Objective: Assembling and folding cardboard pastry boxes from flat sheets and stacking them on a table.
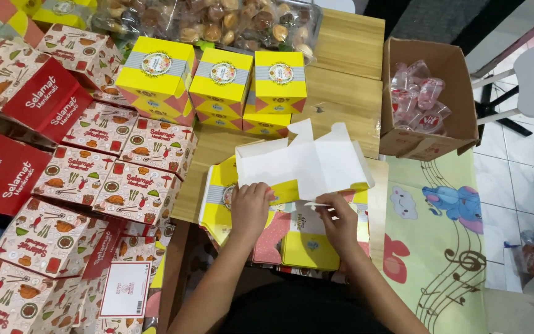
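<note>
Nearest item: your left hand [250, 209], fingers curled and pinching the left side of a yellow flat-packed carton [298, 179]; the grip appeared to steady the panel while it was shaped.

Next: your right hand [340, 221], fingers closed on a thin white flap at the carton's lower edge, apparently to fold it along its crease.

The carton itself: part-folded, lying at the near edge of the wooden table [347, 93], directly before you. Its plain white inner face was turned upward, tabs standing up at the top; yellow outer panels with a grey band and a round floral emblem showed at the left, pink dotted panels below.

To your left: a heap of cream printed boxes [125, 185] with food drawings, and red-lidded boxes [38, 93], stacked within reach, overlapping.

Further back: three assembled yellow boxes [217, 83] in a row on a second layer, presumably finished ones set aside.

Right of these: a brown cardboard box [458, 93], open, holding small clear sealed cups.

Farthest: a clear tray of assorted pastries [217, 21] at the table's far edge.
</note>
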